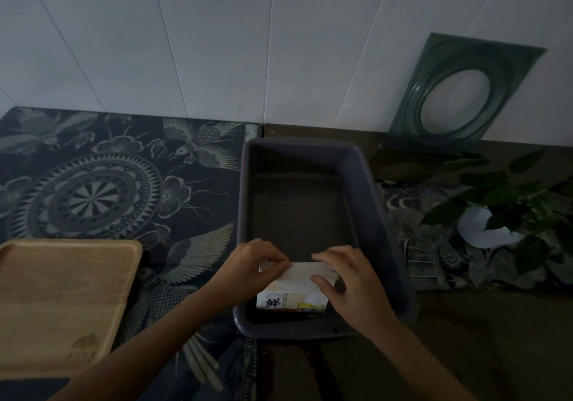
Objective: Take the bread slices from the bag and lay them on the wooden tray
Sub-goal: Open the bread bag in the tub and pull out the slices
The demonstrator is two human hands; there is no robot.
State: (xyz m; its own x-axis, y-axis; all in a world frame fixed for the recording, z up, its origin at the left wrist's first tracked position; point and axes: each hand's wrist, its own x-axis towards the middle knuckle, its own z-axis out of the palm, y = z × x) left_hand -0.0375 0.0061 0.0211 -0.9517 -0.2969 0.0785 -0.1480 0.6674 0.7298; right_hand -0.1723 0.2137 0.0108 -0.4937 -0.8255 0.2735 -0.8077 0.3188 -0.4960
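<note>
A white bread bag with printed lettering stands in the near end of a dark rectangular bin. My left hand pinches the bag's top at its left corner. My right hand grips the top at the right side. No bread slices are visible; the bag hides its contents. The wooden tray lies at the lower left, bare, well apart from both hands.
A dark patterned mat covers the counter's left part. A potted green plant stands at the right. A glass plate leans against the white tiled wall behind the bin.
</note>
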